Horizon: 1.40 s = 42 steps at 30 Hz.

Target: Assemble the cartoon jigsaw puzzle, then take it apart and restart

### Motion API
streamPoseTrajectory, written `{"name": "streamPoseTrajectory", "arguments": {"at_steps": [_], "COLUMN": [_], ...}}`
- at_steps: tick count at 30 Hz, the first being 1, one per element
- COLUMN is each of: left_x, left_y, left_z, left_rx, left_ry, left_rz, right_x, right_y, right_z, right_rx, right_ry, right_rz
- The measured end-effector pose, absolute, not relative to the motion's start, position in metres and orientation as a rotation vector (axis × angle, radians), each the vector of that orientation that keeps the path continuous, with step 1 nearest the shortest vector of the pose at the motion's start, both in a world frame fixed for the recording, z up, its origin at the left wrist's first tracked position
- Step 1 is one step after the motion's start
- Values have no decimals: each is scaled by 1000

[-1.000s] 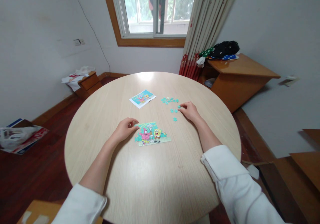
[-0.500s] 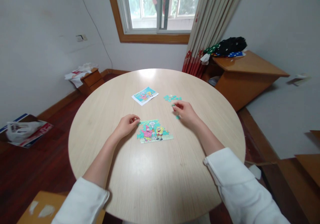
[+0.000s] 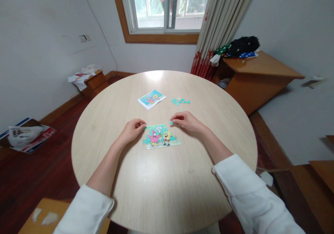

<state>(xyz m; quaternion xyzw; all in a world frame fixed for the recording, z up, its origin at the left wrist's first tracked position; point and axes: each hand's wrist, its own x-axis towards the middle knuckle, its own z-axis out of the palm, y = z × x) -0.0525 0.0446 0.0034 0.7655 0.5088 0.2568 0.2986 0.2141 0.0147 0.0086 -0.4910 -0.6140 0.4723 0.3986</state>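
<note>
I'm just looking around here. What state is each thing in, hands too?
Jigsaw: partly joined, flat, some edges ragged.
Loose pieces: scattered in a small cluster, unjoined.
Printed picture: face up, set at an angle.
Left hand: fingers curled at the jigsaw's far left corner; hold unclear.
Right hand: pinching a turquoise piece.
Curtain: gathered beside the window.
Clothes: heaped.
</note>
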Motion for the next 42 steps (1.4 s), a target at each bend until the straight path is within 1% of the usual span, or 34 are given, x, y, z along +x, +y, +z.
{"name": "streamPoseTrajectory", "arguments": {"at_steps": [8, 21, 31, 38, 42], "left_x": [-54, -54, -52, -53, -55], "left_y": [46, 45, 44, 45, 46], "left_z": [1, 3, 5, 4, 1], "left_rx": [2053, 2045, 2037, 2051, 2069], "left_ry": [1348, 1341, 1353, 1328, 1324], "left_rz": [668, 660, 650, 637, 635], "right_x": [214, 203, 205, 201, 196], "right_y": [13, 8, 17, 22, 22], "right_z": [11, 10, 2, -4, -4], "right_rx": [-1281, -1239, -1335, -1363, -1409], "right_ry": [-1694, -1864, -1648, -1569, -1480], "right_rz": [1115, 1091, 1015, 1059, 1158]}}
